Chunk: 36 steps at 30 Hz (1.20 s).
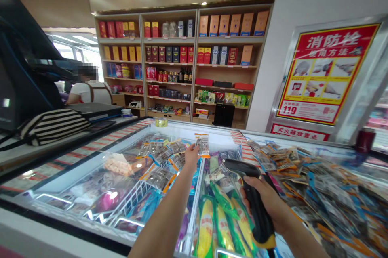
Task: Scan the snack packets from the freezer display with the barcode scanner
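My left hand [192,157] reaches out over the chest freezer and pinches a small snack packet [205,145] with orange ends, held upright. A black barcode scanner [257,209] with yellow trim fills my right hand [266,197], its head pointing left toward the packet. Below the left hand, more snack packets [159,177] of the same look lie above a white wire basket. Under the scanner, green-and-yellow bags of corn [207,225] stand in the freezer. A large heap of snack packets [327,201] spreads to the right of my right hand.
Shelves of boxed goods [169,56] line the back wall. A striped bag [56,124] and a dark monitor [27,56] stand on the left counter. Behind it sits a person [91,92] in white. A red fire-hydrant poster [327,72] hangs at right.
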Tool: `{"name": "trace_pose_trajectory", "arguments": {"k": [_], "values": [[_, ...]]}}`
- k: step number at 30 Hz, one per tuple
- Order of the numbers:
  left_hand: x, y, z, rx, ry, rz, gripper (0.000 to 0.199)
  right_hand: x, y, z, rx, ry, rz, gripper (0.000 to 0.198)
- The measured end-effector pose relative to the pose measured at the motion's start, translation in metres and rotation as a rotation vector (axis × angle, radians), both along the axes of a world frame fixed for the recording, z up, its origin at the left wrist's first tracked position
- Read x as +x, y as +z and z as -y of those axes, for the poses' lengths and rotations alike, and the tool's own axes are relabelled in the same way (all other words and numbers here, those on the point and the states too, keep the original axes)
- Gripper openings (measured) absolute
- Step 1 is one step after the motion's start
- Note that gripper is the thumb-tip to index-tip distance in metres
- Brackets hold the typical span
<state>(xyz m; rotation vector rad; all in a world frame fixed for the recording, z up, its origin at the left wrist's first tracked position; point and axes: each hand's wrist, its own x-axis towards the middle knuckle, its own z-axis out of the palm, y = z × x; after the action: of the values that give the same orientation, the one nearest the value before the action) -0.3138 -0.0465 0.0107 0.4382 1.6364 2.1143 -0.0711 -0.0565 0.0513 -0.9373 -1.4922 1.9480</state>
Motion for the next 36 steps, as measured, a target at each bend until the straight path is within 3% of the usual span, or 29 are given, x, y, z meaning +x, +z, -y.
{"name": "trace_pose_trajectory", "arguments": {"k": [11,18,24,28,31,36], "values": [[0.005,0.006,0.002,0.015,0.010,0.050,0.030,-0.008,0.006,0.003,0.012,-0.001,0.011,0.021],[-0.005,-0.006,-0.005,0.027,0.004,0.031,0.035,-0.030,0.011,0.003,-0.058,0.034,0.005,0.019],[-0.007,-0.008,-0.004,0.021,0.004,0.034,0.035,-0.020,0.014,0.005,-0.109,0.056,-0.060,0.018],[-0.011,-0.007,-0.002,0.010,0.040,-0.001,0.035,-0.008,0.016,-0.001,-0.086,-0.018,-0.052,0.018],[-0.021,-0.009,0.003,-0.093,0.115,-0.145,0.032,0.000,0.016,-0.012,-0.071,-0.080,-0.030,0.018],[-0.043,-0.008,0.021,-0.466,0.339,-0.502,0.028,0.015,0.015,-0.036,-0.043,-0.146,-0.025,0.018]]}}
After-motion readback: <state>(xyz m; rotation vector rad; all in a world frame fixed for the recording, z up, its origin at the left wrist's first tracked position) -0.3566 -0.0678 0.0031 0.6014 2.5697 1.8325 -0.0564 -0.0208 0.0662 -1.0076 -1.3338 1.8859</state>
